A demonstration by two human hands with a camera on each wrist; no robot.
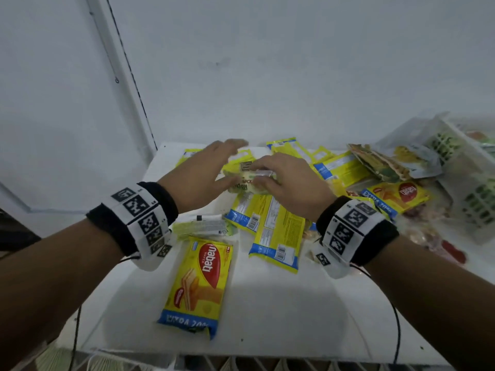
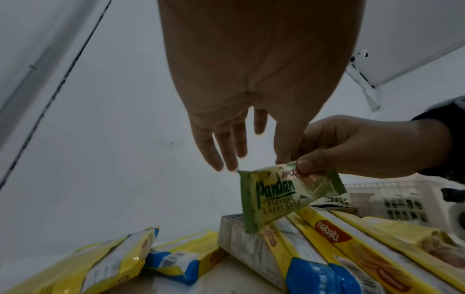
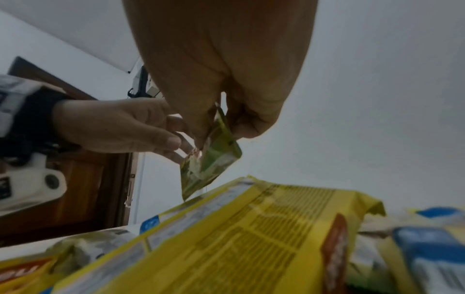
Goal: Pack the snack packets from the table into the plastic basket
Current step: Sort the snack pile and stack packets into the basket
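My right hand (image 1: 265, 177) pinches a small green Pandan cake packet (image 1: 245, 183) by its edge and holds it above the pile, thumb on its printed face (image 2: 276, 197). My left hand (image 1: 222, 159) hovers beside it with fingers straight, its thumb close to the packet; the left hand (image 3: 141, 131) holds nothing. Several yellow Nabati wafer packets (image 1: 199, 282) lie on the white table (image 1: 281, 311). The white plastic basket (image 1: 474, 196) stands at the far right, with packets in it.
A second small green packet (image 1: 201, 227) lies flat below my left wrist. Mixed snack bags (image 1: 385, 164) are heaped against the basket. A white wall rises right behind the table. Cables hang from both wrists over the front edge.
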